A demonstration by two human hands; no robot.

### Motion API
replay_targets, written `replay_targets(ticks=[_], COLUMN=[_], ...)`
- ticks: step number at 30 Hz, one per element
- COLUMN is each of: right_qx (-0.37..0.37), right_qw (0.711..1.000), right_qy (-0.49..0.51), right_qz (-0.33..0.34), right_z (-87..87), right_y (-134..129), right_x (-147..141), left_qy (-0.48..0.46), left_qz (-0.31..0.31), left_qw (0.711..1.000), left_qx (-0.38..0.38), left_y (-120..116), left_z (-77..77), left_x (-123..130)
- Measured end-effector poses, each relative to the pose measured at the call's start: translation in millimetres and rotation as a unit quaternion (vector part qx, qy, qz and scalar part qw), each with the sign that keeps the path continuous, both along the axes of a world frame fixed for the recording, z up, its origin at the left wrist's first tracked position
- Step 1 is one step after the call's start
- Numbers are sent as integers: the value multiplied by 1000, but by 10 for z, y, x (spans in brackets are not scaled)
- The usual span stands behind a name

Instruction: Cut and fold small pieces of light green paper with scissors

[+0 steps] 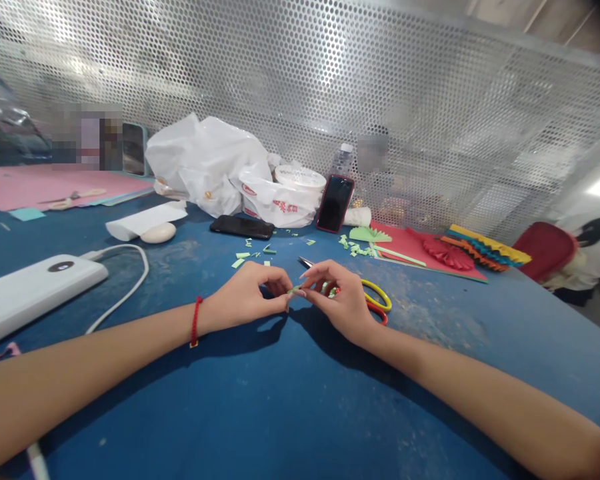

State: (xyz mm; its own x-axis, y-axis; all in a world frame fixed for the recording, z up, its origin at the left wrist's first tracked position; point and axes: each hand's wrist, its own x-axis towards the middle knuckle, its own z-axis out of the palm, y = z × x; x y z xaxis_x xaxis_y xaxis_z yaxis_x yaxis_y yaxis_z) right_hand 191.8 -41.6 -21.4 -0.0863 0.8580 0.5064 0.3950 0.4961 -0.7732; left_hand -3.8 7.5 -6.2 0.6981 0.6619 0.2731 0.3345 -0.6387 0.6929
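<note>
A small piece of green paper is pinched between both hands, just above the blue table. My left hand grips its left end with thumb and fingertips; a red string bracelet circles that wrist. On the other end, my right hand closes thumb and index finger. Scissors with yellow and red handles lie partly hidden under my right hand, their blade tip showing past its fingers. Green paper scraps are scattered beyond my hands, with more to the right.
A white power bank with a cable lies left. Behind are a black phone, white plastic bags and an upright phone. Red paper and folded coloured paper lie right. A perforated metal panel borders the table.
</note>
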Motion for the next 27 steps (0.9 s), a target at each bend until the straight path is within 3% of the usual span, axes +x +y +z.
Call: replay_targets(ticks=[6,15,27], right_qx=[-9,-30,-39], right_qw=[1000,999,996], right_qy=[13,34,44], right_qz=[-22,-23,64], right_z=[3,44,29], right_y=[20,32,8], right_x=[12,13,29], left_qy=[-2,9,25], left_qz=[-27,-55,-55], left_qw=[1000,994,991], left_qx=[5,92,123], left_y=[-3,27,-42], left_z=[10,6,14], left_x=[-27,-70,-74])
